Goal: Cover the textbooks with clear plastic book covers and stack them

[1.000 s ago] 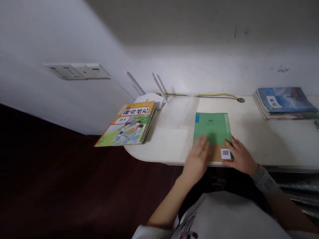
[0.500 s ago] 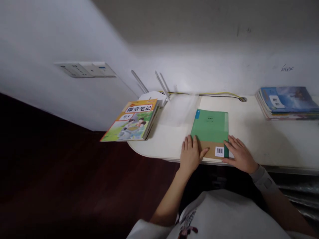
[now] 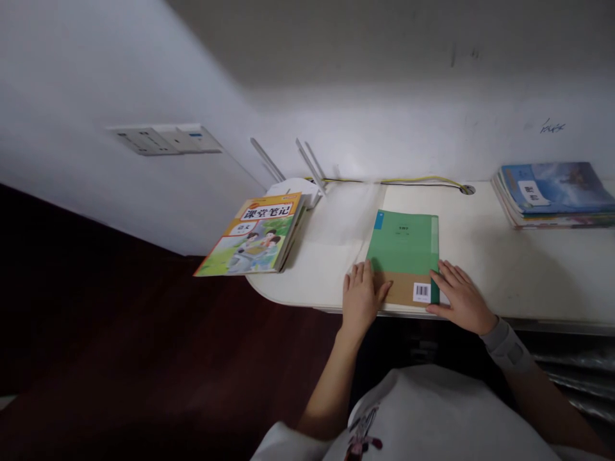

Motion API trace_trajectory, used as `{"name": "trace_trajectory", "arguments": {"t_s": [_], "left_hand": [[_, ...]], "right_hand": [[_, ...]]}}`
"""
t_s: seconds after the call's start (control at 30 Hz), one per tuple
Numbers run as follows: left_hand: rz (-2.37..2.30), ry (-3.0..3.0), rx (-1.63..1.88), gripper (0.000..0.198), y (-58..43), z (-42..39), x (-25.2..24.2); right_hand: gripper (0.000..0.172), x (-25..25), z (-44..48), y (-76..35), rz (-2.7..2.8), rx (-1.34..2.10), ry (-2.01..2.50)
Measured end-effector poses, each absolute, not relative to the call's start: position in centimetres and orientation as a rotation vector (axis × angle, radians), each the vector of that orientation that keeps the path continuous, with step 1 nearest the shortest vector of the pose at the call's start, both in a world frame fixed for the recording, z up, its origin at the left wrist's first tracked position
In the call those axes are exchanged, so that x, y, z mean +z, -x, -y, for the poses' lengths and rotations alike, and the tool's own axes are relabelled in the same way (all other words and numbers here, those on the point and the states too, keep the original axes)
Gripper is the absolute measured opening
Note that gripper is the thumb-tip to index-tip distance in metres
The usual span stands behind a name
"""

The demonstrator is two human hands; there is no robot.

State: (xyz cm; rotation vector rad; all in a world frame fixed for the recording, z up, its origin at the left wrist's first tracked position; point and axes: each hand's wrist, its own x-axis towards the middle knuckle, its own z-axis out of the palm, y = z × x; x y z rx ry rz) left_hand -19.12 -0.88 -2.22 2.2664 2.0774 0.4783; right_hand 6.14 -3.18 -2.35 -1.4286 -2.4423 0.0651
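A green book (image 3: pixel 405 246) with a brown lower band and a barcode lies flat on the white desk (image 3: pixel 317 282), near its front edge. My left hand (image 3: pixel 361 298) rests at the book's lower left corner, its fingers apart and its thumb over the brown band. At the lower right edge, my right hand (image 3: pixel 461 298) lies with spread fingers, the fingertips touching the dark green spine strip. A grey band circles the right wrist. Neither hand grips anything.
At the left, a stack of books with a colourful cover (image 3: pixel 254 240) juts past the desk's edge. Behind it stands a white router (image 3: pixel 293 187) with antennas. A yellow cable (image 3: pixel 418 180) runs along the wall into a hole. Another book stack (image 3: pixel 552 192) lies at the right.
My left hand has shifted slightly left, its thumb covering less of the book. My right hand keeps its place at the right edge. The view has moved a little.
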Motion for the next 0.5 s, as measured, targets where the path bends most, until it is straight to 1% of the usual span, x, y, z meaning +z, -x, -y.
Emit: {"name": "trace_trajectory", "arguments": {"t_s": [0.1,0.17,0.27,0.37,0.5], "left_hand": [[-2.093,-2.253,0.487,0.065,19.0,1.0,-1.8],[-2.087,-2.249,0.539,0.058,18.8,1.2,-1.2],[-2.025,-2.195,0.773,0.042,18.7,1.5,-0.2],[-2.008,-2.031,0.996,0.035,18.6,1.6,0.3],[-2.015,-2.051,1.076,0.026,18.5,1.8,0.1]], "right_hand": [[0.071,-2.3,3.2,-6.1,2.44,0.066,1.42],[0.07,-2.2,3.2,-6.1,2.441,0.064,1.418],[0.07,-2.2,3.3,-6.1,2.446,0.062,1.419],[0.07,-2.2,3.2,-6.1,2.446,0.069,1.421],[0.07,-2.4,3.1,-6.1,2.438,0.077,1.428]]}}
